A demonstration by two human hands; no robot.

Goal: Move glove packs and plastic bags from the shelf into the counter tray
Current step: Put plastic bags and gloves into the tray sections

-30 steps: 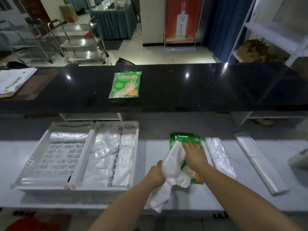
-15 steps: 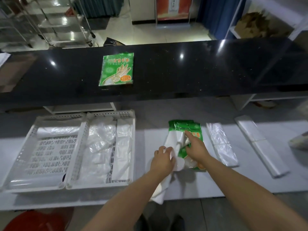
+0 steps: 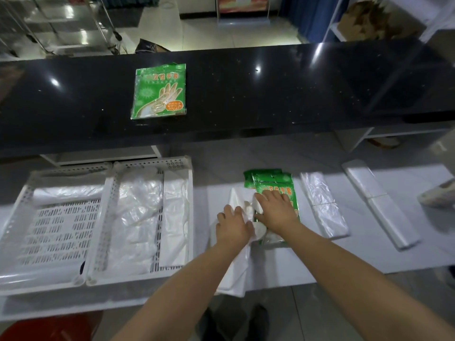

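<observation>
Black upper tabletop (image 3: 295,99) carries one lone glove pack (image 3: 159,91). White lower tabletop (image 3: 283,262) bears the tray (image 3: 190,193), already part filled with clear bags. White plastic bag (image 3: 237,264) lies just right of the tray, long axis near-to-far, near end drooping over the front edge. The glove pack stack (image 3: 272,183) touches its right side, with bag bundles (image 3: 325,210) further right. Left hand (image 3: 232,226) sits on the bag with fingers bent over the bunched part, grip probably closed on it, thumb hidden. Right hand (image 3: 275,210) is flat, pressing on the stack, gripping nothing. The tray is to the left and the left hand is nearer to it.
</observation>
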